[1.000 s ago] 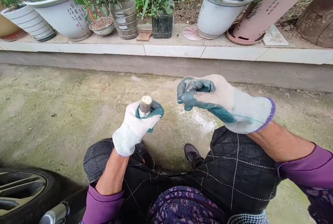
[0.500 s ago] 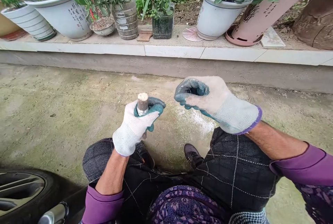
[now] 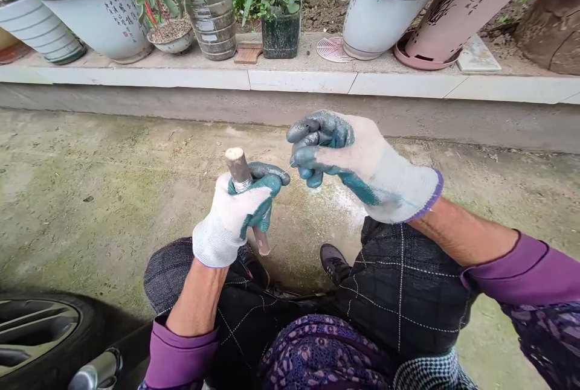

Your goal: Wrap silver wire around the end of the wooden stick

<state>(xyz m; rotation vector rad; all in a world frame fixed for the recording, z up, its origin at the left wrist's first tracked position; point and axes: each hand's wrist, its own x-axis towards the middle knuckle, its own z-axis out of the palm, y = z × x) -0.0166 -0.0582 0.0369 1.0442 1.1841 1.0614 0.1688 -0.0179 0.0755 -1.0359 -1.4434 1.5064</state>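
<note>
Concrete floor (image 3: 113, 172); flowerpots (image 3: 369, 22) near front edge of ledge (image 3: 299, 81). Left hand (image 3: 238, 209) clenches stick (image 3: 238, 168), more tilted now; right hand (image 3: 348, 154) nearer, at thin strand (image 3: 290, 166), cannot tell if gripping.

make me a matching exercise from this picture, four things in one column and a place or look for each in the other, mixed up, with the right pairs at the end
Things
1. stick
2. right hand
3. wheel
4. pink pot

Place or state
A. at the lower left of the picture
B. standing in a round saucer
C. gripped in the left hand
D. gloved, with bent fingers

Right pairs: 1-C, 2-D, 3-A, 4-B
</note>
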